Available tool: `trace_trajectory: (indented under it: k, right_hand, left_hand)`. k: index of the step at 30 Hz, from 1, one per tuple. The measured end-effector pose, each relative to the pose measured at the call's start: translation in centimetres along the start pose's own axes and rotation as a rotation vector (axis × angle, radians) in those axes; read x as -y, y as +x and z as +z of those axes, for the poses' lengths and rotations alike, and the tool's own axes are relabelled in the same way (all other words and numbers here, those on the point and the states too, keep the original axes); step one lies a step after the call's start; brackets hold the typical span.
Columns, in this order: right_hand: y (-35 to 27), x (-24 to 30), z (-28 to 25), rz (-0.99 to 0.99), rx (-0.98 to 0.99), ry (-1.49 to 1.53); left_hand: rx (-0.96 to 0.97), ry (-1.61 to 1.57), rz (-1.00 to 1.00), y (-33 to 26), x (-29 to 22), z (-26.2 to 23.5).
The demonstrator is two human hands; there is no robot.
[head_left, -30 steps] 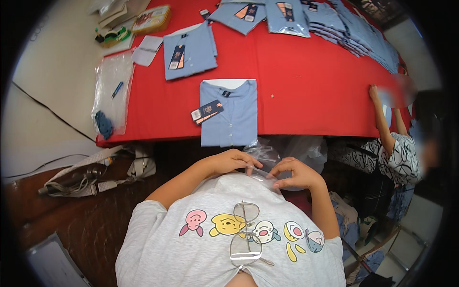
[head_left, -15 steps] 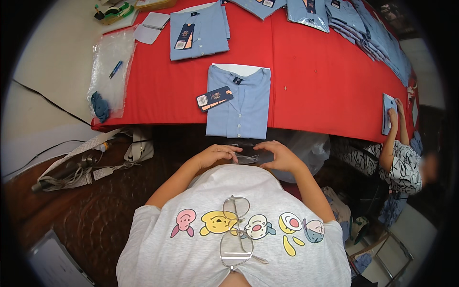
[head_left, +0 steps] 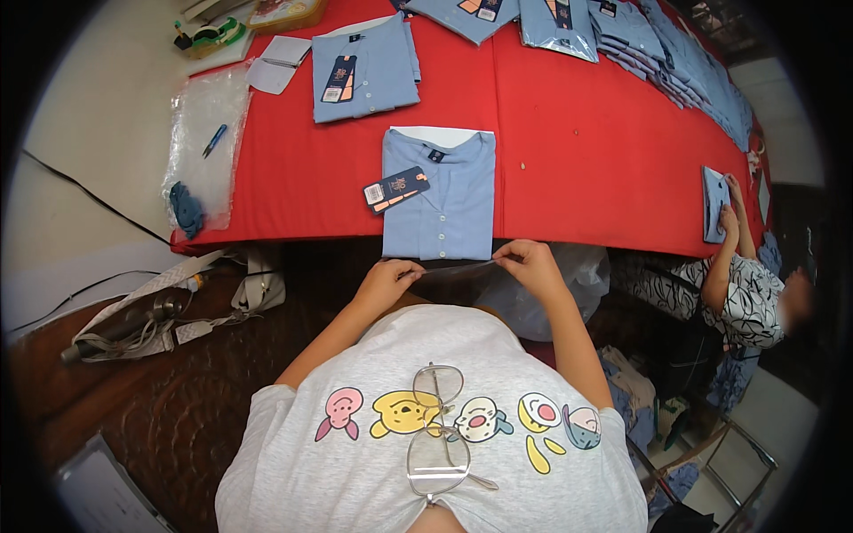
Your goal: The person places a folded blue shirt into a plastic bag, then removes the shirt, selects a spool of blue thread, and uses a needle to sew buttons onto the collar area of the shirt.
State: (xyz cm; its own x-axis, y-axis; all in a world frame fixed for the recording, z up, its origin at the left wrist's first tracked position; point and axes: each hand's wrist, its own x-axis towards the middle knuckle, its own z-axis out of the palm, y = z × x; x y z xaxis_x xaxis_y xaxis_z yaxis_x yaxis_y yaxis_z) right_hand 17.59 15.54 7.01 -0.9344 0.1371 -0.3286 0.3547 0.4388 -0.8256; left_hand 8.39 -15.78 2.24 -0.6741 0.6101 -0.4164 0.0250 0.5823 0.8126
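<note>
A folded light blue shirt (head_left: 462, 209) lies on the red-covered table (head_left: 311, 191) at its front edge, its white backing showing at the neckline. A dark hang tag (head_left: 397, 189) rests aslant on its left side. Just below the shirt, my left hand (head_left: 388, 282) and my right hand (head_left: 533, 269) pinch opposite ends of what looks like a clear plastic bag (head_left: 458, 269). The film is stretched between them, level with the table edge. Most of it is hard to make out against the dark background.
Folded shirts (head_left: 364, 98) lie at the back left, with a long pile (head_left: 671, 71) at the far right. Clear plastic (head_left: 200, 124) carries a blue pen-like tool (head_left: 214, 140). Loose plastic (head_left: 577, 284) hangs right of my hand. A co-worker (head_left: 751, 302) handles a blue garment (head_left: 713, 204).
Both hands have moved up toward the table edge and slightly apart. Their fingers have closed into pinches, and the plastic between them is now pulled straight.
</note>
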Motion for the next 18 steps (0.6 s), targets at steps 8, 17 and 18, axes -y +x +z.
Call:
trace_trajectory:
  k: [8, 17, 18]
  right_hand:
    - [3.7, 2.3, 0.0, -0.155, 0.018, -0.142]
    - [4.8, 1.5, 2.3, -0.106, -0.041, -0.206]
    - [4.8, 1.4, 2.4, -0.113, -0.054, -0.197]
  left_hand:
    - [-0.374, 0.141, -0.006, -1.9, 1.7, -1.6]
    - [-0.645, 0.293, -0.005, -1.2, 0.7, -3.6]
    - [-0.660, 0.307, 0.002, -0.7, 0.7, -3.8]
